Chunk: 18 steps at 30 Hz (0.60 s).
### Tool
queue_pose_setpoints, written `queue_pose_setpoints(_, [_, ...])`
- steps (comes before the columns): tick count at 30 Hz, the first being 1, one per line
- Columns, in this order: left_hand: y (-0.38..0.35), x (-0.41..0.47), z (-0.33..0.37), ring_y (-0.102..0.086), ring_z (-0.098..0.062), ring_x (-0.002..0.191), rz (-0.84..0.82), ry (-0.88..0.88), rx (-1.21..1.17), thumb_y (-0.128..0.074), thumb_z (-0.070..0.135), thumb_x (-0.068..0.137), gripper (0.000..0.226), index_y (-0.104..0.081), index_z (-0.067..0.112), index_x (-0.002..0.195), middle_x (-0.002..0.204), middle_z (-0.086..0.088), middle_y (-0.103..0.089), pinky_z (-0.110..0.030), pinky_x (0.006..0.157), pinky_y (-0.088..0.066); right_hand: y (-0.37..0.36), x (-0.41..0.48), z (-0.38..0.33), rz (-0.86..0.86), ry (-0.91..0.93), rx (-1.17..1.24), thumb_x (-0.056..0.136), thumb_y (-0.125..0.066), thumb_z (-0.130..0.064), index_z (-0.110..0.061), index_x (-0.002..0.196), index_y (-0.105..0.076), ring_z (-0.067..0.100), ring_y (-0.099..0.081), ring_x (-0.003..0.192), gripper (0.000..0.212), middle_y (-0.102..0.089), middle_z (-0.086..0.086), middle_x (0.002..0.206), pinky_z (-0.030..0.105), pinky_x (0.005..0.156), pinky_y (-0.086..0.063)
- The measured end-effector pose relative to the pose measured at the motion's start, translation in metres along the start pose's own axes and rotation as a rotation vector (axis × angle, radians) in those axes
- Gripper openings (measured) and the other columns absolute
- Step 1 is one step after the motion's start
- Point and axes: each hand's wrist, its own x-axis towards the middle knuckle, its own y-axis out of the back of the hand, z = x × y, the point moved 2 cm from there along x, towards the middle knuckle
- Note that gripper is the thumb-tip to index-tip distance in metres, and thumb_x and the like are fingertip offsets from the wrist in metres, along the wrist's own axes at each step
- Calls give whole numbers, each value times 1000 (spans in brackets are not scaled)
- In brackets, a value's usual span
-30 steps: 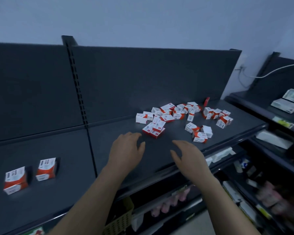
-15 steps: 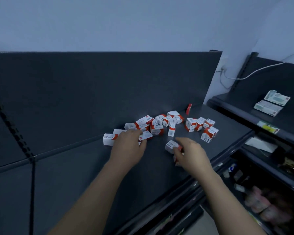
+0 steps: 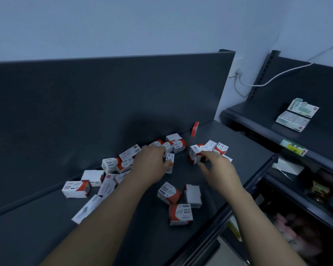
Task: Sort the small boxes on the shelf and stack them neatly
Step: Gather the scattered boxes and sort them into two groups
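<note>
Several small white-and-red boxes [image 3: 112, 165] lie jumbled on the dark shelf [image 3: 46, 237], from its left middle to the back right. My left hand [image 3: 149, 167] lies palm down on the middle of the pile, fingers over the boxes, and its thumb touches an upright box [image 3: 170, 158]. My right hand [image 3: 218, 167] reaches over the right cluster [image 3: 210, 147] with its thumb spread, fingertips at a box [image 3: 193, 153]. Three boxes [image 3: 180, 214] lie apart near the shelf's front edge, between my forearms. One red box [image 3: 195, 128] leans against the back panel.
The shelf's back panel [image 3: 104, 96] rises right behind the pile. To the right a second shelf unit [image 3: 306, 143] holds flat packets [image 3: 296, 116], with goods on its lower levels. A white cable [image 3: 277, 75] hangs along the wall.
Both hands have moved forward into the pile. My right hand has left the front boxes and is now at the right cluster. The view has drawn closer to the boxes.
</note>
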Motion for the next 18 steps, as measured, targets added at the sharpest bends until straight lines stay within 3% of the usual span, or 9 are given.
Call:
queue_pose_setpoints(2, [-13, 10, 8, -46, -24, 116, -68, -10, 63, -57, 41, 89, 42, -52, 22, 126, 125, -4, -56, -36, 94, -42, 3, 13, 12, -26, 15, -10, 92, -54, -22, -17, 115, -60, 20, -58, 96, 25, -65, 3, 112, 27, 69, -41])
queue_pose_setpoints(4, [-25, 19, 16, -36, -25, 131, -169, -13, 99, -61, 41, 87, 66, -33, 24, 144, 144, -3, -43, -39, 106, -34, 5, 26, 23, -95, 37, 9, 92, -55, -20, -18, 121, -58, 18, -56, 102, 29, -62, -1, 119, 24, 75, -39])
queue_pose_setpoints(6, [-38, 26, 20, -30, -25, 137, -232, 1, 152, -63, 37, 86, 77, -21, 26, 149, 152, -1, -33, -42, 112, -27, 3, 39, 34, -156, 85, 37, 90, -57, -19, -21, 122, -57, 17, -54, 111, 32, -59, -5, 122, 22, 82, -37])
queue_pose_setpoints(8, [-47, 31, 21, -34, -24, 135, -207, 10, 207, -64, 29, 86, 78, -19, 27, 149, 151, -2, -34, -43, 111, -29, -1, 54, 42, -184, 153, 49, 87, -60, -17, -20, 118, -58, 18, -53, 113, 32, -59, -2, 121, 22, 84, -38])
queue_pose_setpoints(13, [-44, 33, 26, -49, -23, 121, -151, 78, 136, -70, 29, 81, 80, -25, 31, 147, 139, -2, -45, -37, 100, -42, -16, 82, 42, -316, 264, -42, 87, -64, -21, -16, 144, -36, 18, -33, 137, 64, -37, 2, 149, 29, 113, -24])
queue_pose_setpoints(16, [-37, 17, 25, -52, -17, 112, -51, 194, -135, -77, 29, 75, 64, -44, 30, 129, 128, 6, -48, -33, 92, -48, -25, 93, 36, -376, 299, -111, 86, -65, -21, -22, 141, -39, 19, -40, 130, 61, -44, 2, 141, 32, 109, -32])
queue_pose_setpoints(18, [-32, 3, 21, -55, -9, 103, 44, 255, -301, -80, 26, 72, 55, -48, 34, 115, 117, 12, -51, -27, 83, -50, -29, 95, 32, -380, 298, -90, 84, -66, -23, -24, 135, -45, 18, -46, 121, 55, -50, 1, 132, 33, 102, -39])
